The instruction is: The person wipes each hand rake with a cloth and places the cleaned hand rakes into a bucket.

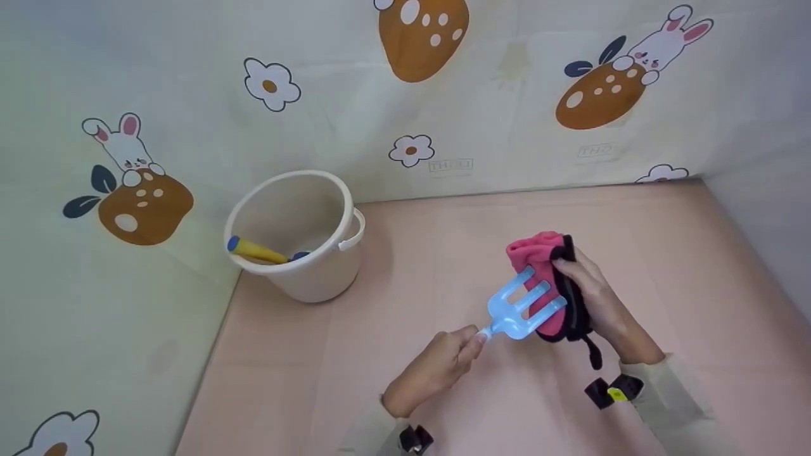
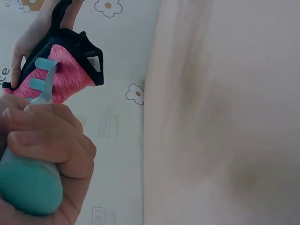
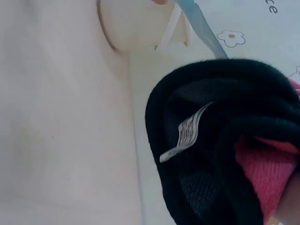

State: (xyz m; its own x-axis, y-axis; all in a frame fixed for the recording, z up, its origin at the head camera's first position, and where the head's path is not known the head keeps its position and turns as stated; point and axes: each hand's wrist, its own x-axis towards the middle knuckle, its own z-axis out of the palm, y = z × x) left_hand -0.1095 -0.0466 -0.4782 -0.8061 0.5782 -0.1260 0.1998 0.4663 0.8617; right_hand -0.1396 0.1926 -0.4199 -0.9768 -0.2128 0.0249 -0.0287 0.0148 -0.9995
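Note:
In the head view my left hand (image 1: 437,364) grips a light blue garden hand fork (image 1: 507,316) by its handle, tines pointing up and right. The handle's rounded green-blue end (image 2: 32,187) shows below the curled fingers in the left wrist view. My right hand (image 1: 603,307) holds a folded pink cloth (image 1: 535,250) with black edging, its thumb over the black side. A black loop (image 1: 593,353) dangles from the cloth's lower end. The tines overlap the pink face of the cloth. A white label (image 3: 188,133) shows on its dark side in the right wrist view.
A cream bucket (image 1: 323,278) with a side handle stands at the back left, near the wall. A tool with a yellow handle (image 1: 260,251) leans inside it over the rim. Printed walls (image 1: 507,139) border the pinkish work surface (image 1: 317,367) behind and at both sides.

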